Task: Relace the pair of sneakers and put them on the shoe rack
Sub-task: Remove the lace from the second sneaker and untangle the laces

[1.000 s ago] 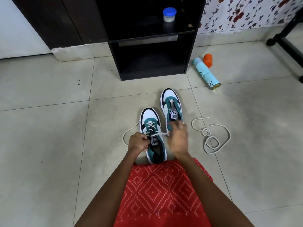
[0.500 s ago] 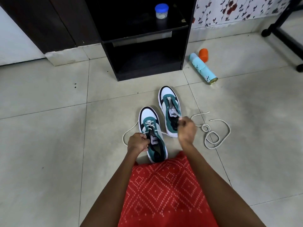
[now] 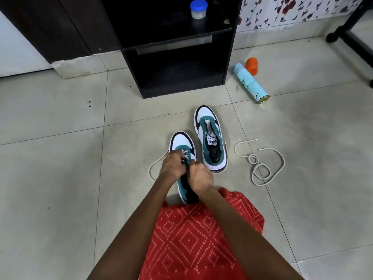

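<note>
Two white, teal and black sneakers stand on the tiled floor, toes pointing away from me. The near sneaker [image 3: 181, 144] is partly laced with a white lace [image 3: 155, 163] that loops out to its left. My left hand [image 3: 173, 165] and my right hand [image 3: 199, 175] are both curled over its eyelets, fingers pinching the lace. The far sneaker [image 3: 210, 136] has no lace. A second white lace [image 3: 262, 164] lies coiled on the floor to its right. The black shoe rack [image 3: 177, 57] stands just beyond the shoes.
A small jar with a blue lid [image 3: 198, 9] sits on the rack's upper shelf. A light blue spray can [image 3: 251, 82] lies on the floor right of the rack, with an orange cap [image 3: 251, 66] behind it. A black stand leg [image 3: 351, 39] crosses the far right.
My right hand has come back from beside the far sneaker to the near sneaker's eyelets. My left hand has shifted forward onto the laces.
</note>
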